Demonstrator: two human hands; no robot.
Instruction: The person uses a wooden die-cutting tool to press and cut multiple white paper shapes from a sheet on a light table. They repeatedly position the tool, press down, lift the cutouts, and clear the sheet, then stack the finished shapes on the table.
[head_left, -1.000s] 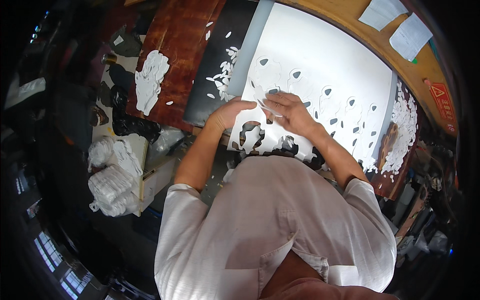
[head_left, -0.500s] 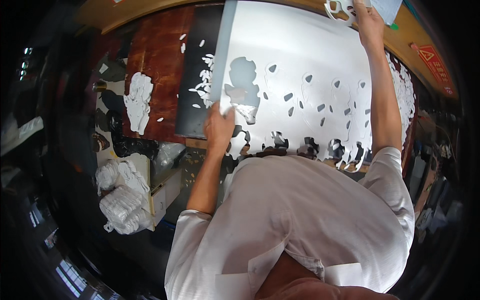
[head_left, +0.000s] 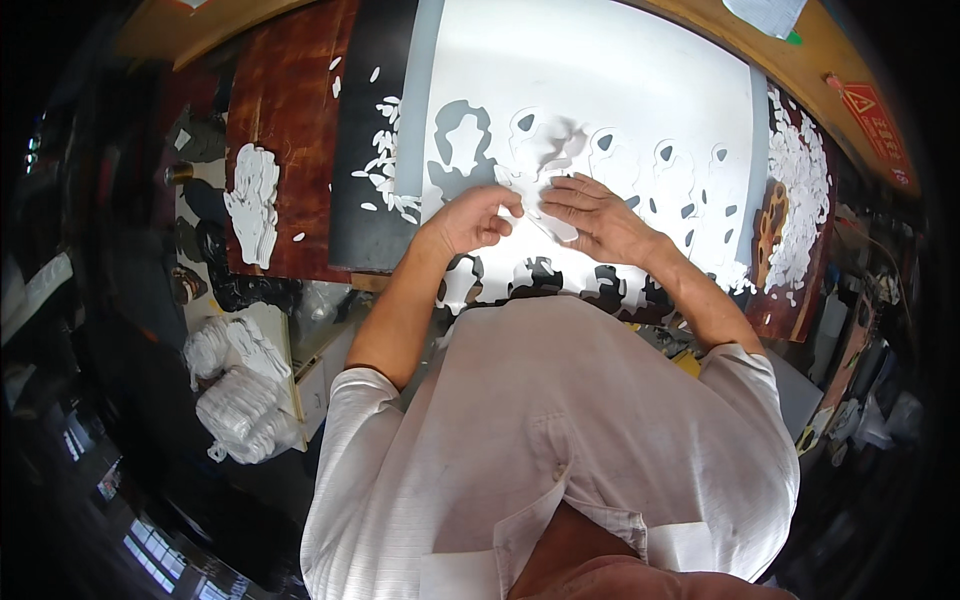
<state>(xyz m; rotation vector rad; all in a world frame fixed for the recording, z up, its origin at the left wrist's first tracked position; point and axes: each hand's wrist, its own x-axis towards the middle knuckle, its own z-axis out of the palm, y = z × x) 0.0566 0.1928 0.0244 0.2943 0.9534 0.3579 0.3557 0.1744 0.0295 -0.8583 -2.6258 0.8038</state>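
Note:
A broad white sheet (head_left: 610, 60) with die-cut outlines and dark holes lies in front of me. Above its near part a white cut-out piece (head_left: 540, 190) with curved lobes is between my hands. My right hand (head_left: 605, 220) holds the piece, with fingers lying straight along its right side. My left hand (head_left: 470, 220) is at its left edge, fingers curled and thumb and forefinger apart. Just beyond my left hand, a cut-out opening (head_left: 450, 150) shows grey board, with a white piece (head_left: 465, 140) lying in it.
Small white scraps (head_left: 380, 150) dot the black board (head_left: 365, 60). A stack of white cut-outs (head_left: 253, 205) sits on the reddish-brown board (head_left: 290, 90). At right lie a scrap heap (head_left: 800, 180) and a brown shape with holes (head_left: 772, 225). Bagged white bundles (head_left: 240, 415) rest lower left.
My right hand has come from the far right edge, where it held a pale holed piece, to beside my left hand. My left hand has moved up and right. A white piece now lies in the grey opening.

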